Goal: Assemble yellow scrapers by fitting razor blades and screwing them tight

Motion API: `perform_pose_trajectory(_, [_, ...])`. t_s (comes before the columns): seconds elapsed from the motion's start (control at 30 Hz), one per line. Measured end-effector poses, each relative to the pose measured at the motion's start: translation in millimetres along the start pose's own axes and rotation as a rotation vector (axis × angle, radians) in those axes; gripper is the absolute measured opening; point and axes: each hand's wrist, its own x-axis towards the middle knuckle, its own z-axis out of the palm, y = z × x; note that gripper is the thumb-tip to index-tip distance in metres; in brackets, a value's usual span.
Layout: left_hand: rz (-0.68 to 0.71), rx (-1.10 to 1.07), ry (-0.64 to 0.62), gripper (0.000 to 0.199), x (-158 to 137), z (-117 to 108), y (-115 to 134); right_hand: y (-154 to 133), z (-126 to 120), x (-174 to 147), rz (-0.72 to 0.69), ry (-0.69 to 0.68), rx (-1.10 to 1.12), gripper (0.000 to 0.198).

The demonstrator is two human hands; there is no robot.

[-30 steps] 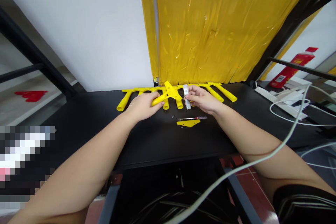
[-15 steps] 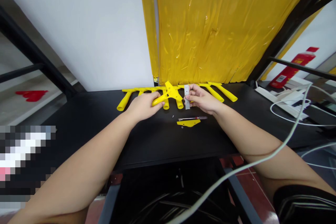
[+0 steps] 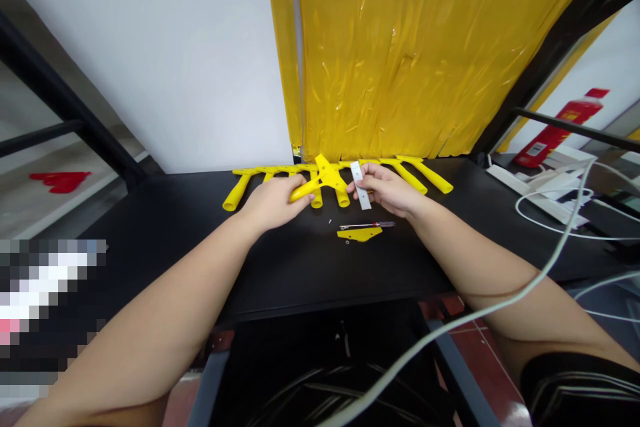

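Observation:
My left hand [image 3: 275, 203] is closed around the grip of a yellow plastic scraper handle [image 3: 331, 175], whose wide flat head points up and right. Between the thumb and fingers of my right hand [image 3: 384, 188] is a flat silver metal blade [image 3: 361, 188] with small holes, tilted, just right of the yellow head and apart from it. Below the hands a small screwdriver [image 3: 370, 225] lies on the black table [image 3: 300, 273]. Beside it rests a yellow cover plate [image 3: 360, 234] with holes. A tiny screw [image 3: 330, 221] and a small nut [image 3: 347, 242] lie nearby.
More yellow handles [image 3: 433, 177] stand in a row along the table's back edge. Yellow film [image 3: 390, 53] and a white panel [image 3: 190, 60] rise behind. At right are a red bottle [image 3: 560, 127] and a white cable [image 3: 480, 313], which crosses before my right forearm.
My right hand has turned the metal blade from upright to a slant, its lower end swinging right. The left hand and the yellow handle have stayed in place.

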Motion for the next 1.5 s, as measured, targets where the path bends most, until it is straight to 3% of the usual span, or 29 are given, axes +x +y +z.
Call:
perform_pose_trajectory(0.17, [0.020,-0.016,-0.003,0.040,-1,-3,3,-3,0,-1,-0.012,0.017,-0.024,0.029])
perform_pose_trajectory(0.4, [0.080,-0.007,0.040,0.031,-2,1,-1,5,-5,4,-0.120,-0.004,-0.042,0.038])
perform_pose_trajectory(0.8, [0.117,-0.009,0.015,0.024,-2,6,0,9,-2,5,-0.131,-0.017,-0.011,0.043])
perform_pose_trajectory(1.03, [0.133,0.003,0.009,0.022,-5,10,7,14,1,9,-0.109,0.029,-0.112,0.030])
perform_pose_trajectory(1.5, [0.136,0.044,0.003,0.023,-7,10,11,16,0,8,0.014,-0.023,0.013,0.038])
